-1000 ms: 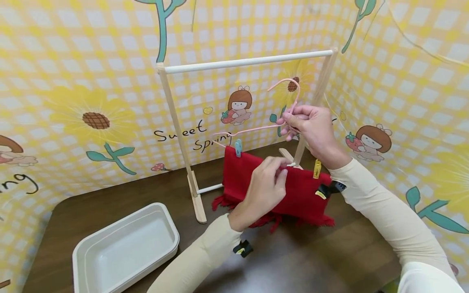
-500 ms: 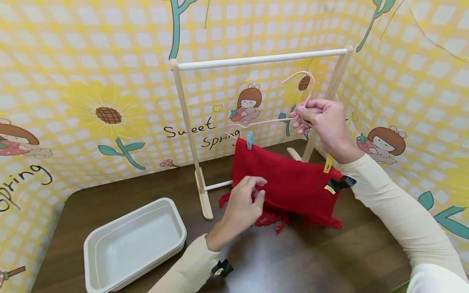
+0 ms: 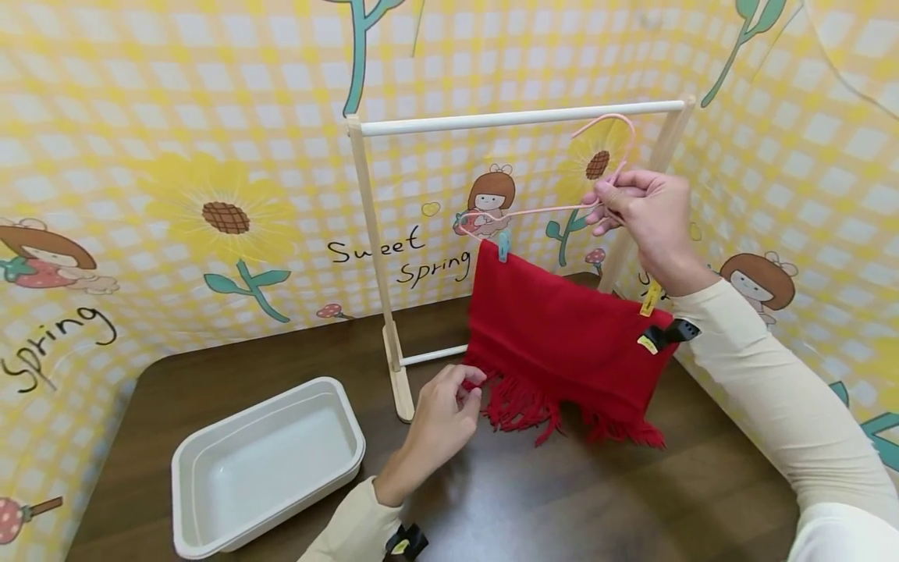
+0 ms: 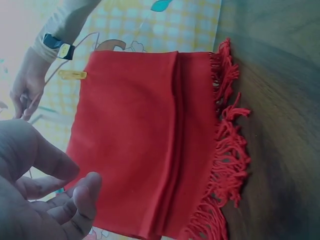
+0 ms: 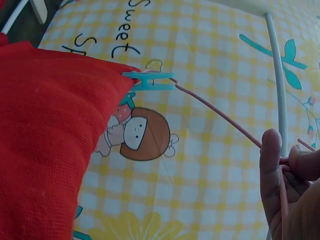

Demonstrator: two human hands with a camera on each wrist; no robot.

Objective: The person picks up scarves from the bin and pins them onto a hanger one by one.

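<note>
My right hand pinches a pink wire hanger at the neck, below its hook. From the hanger drapes a folded red scarf with a fringe along its lower edge. A blue clothespin clips one upper corner to the hanger, and a yellow clothespin clips the other. My left hand is low by the scarf's left end, its fingers loosely bent with nothing between them. In the left wrist view, its thumb and fingertips overlap the red cloth.
Behind the scarf stands a wooden rack with a white top bar and a lower bar. A pale grey tray sits at the left of the dark wooden table. Yellow checked cloth lines the back and sides.
My right hand has lifted the hanger and scarf higher, with the hook now near the top bar. My left hand has dropped down and left from the scarf's upper edge.
</note>
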